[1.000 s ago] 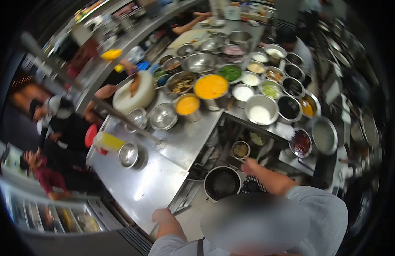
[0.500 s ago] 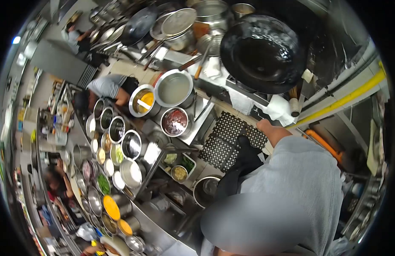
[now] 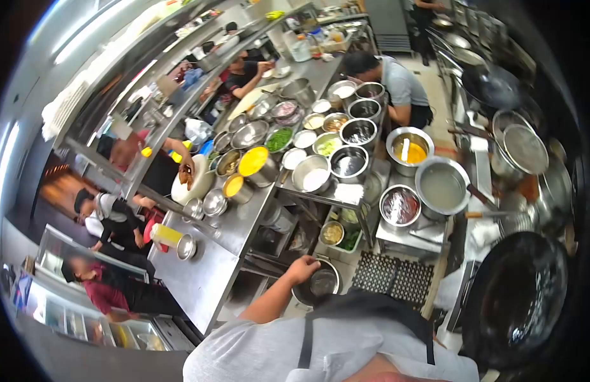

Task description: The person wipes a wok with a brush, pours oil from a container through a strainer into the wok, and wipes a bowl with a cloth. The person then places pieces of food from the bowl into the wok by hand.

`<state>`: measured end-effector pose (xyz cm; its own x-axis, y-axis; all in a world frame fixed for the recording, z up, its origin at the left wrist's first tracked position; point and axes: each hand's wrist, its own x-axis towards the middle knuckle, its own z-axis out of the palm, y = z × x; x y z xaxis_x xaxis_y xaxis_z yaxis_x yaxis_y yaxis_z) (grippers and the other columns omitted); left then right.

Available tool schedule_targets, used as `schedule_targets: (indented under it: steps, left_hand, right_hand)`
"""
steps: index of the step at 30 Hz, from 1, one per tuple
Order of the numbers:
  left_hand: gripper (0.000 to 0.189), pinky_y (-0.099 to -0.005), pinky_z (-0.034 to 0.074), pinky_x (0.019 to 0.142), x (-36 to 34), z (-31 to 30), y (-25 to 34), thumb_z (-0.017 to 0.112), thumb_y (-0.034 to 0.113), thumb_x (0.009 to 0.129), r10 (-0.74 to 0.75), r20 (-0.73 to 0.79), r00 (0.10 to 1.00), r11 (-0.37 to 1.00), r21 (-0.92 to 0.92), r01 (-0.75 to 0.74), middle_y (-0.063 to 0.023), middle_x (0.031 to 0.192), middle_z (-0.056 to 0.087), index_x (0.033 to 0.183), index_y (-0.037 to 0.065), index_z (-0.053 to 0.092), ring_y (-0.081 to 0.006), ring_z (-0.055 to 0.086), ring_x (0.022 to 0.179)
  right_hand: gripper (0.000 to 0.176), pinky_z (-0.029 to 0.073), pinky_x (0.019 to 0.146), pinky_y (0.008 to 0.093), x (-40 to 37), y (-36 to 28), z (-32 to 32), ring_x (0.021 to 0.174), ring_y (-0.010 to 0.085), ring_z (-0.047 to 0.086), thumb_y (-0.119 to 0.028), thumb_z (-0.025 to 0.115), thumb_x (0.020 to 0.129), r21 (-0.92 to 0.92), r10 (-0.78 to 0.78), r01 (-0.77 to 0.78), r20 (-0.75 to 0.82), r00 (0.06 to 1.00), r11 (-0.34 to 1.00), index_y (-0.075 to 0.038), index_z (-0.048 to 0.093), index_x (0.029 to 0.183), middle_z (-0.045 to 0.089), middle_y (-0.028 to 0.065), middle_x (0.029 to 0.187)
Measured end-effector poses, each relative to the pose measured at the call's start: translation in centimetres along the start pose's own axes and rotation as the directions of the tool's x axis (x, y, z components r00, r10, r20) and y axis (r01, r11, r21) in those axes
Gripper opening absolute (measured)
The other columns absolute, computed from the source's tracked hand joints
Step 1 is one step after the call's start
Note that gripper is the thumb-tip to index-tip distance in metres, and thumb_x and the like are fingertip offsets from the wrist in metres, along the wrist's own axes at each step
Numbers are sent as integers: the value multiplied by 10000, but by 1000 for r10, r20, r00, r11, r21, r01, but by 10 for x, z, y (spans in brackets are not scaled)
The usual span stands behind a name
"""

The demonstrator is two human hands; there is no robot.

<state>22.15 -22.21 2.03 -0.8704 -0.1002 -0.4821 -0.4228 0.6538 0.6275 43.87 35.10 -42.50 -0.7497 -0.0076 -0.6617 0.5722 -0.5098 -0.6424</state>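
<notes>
My left hand [image 3: 301, 270] is raised at the lower middle of the head view, its fingers curled in. Anything inside those fingers is hidden. In this view the hand overlaps the rim of a metal pot [image 3: 330, 280] standing low beside the counter. Left of the hand runs the steel counter [image 3: 199, 277], with a squeeze bottle of yellow liquid [image 3: 166, 235] and a small metal bowl [image 3: 186, 247] on it. My right hand is out of view. To the right sits a large black wok [image 3: 515, 299] on the stove.
Several metal pots of ingredients crowd the counter, including one with yellow contents [image 3: 253, 162]. A pot of cloudy liquid [image 3: 442, 185] stands by the stove. A black perforated mat [image 3: 394, 277] lies on the floor. A bent-over co-worker [image 3: 400, 89] is beyond; others stand left.
My view has swung left, so the wok now sits at lower right and more counter shows. My right hand has left the view; my left hand has come in near the metal pot.
</notes>
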Motion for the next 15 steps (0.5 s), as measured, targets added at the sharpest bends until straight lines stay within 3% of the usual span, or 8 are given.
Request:
schedule_targets:
  steps: [1, 3, 4, 5, 7, 11, 13, 15]
  left_hand:
    - [469, -336, 511, 648, -1, 11, -14, 639, 369, 849, 12, 5, 1000, 1000, 20, -12, -118, 888, 668, 1135, -1, 595, -159, 632, 714]
    - [515, -368, 493, 834, -3, 32, -55, 632, 447, 824, -92, 66, 994, 982, 172, 80, -185, 1005, 672, 1043, -19, 639, -289, 643, 947]
    - [513, -380, 504, 795, -14, 34, -65, 630, 459, 821, -129, 128, 983, 965, 245, 95, -184, 957, 675, 1007, -19, 648, -291, 651, 903]
    - [513, -391, 515, 756, -24, 31, -71, 628, 471, 819, -173, 191, 966, 943, 316, 106, -183, 909, 679, 971, -18, 658, -292, 658, 858]
    - [501, -395, 518, 665, -49, 19, -55, 635, 455, 824, -493, 252, 833, 838, 394, 377, -165, 820, 673, 915, -37, 668, -282, 653, 743]
    - [475, -381, 507, 619, -29, 8, -151, 608, 497, 796, -587, 208, 783, 791, 356, 498, -115, 664, 646, 773, 32, 702, -222, 644, 657]
    - [487, -407, 511, 610, -13, -9, -158, 584, 504, 799, -443, 247, 862, 848, 426, 314, -126, 675, 654, 680, 47, 705, -221, 658, 664]
    - [447, -393, 521, 595, 14, -21, -149, 547, 465, 835, -498, 154, 854, 817, 415, 401, -137, 687, 662, 820, 51, 717, -217, 660, 637]
  right_hand:
    - [197, 468, 674, 364, -9, -1, 5, 759, 195, 622, -199, 650, 802, -344, -128, 141, 62, 990, 928, -13, 675, 861, 661, 106, 802]
    - [186, 473, 633, 378, -40, 8, 20, 708, 241, 635, -200, 621, 800, -820, -302, 382, 270, 914, 427, -27, 680, 839, 658, 150, 788]
    - [184, 476, 613, 385, -47, 10, 28, 683, 264, 641, -200, 607, 799, -899, -321, 433, 391, 862, 70, -35, 683, 828, 657, 172, 781]
    - [183, 476, 612, 385, -53, 11, 33, 681, 263, 640, -199, 607, 799, -920, -300, 393, 377, 876, -9, -34, 682, 827, 655, 171, 778]
    - [180, 475, 609, 384, -51, 5, 41, 676, 262, 638, -196, 607, 799, -957, -241, 273, 242, 940, 102, -33, 680, 824, 652, 170, 773]
    - [174, 473, 605, 383, -39, -26, 58, 668, 260, 635, -191, 606, 800, -949, -188, 70, 12, 982, 306, -32, 676, 818, 646, 167, 761]
    - [172, 472, 603, 382, -31, -45, 71, 664, 259, 633, -188, 606, 801, -929, -176, 7, -63, 982, 371, -31, 673, 815, 643, 166, 756]
    - [169, 471, 601, 381, -24, -66, 86, 660, 258, 631, -186, 606, 801, -907, -180, -26, -111, 977, 421, -30, 671, 813, 640, 165, 750]
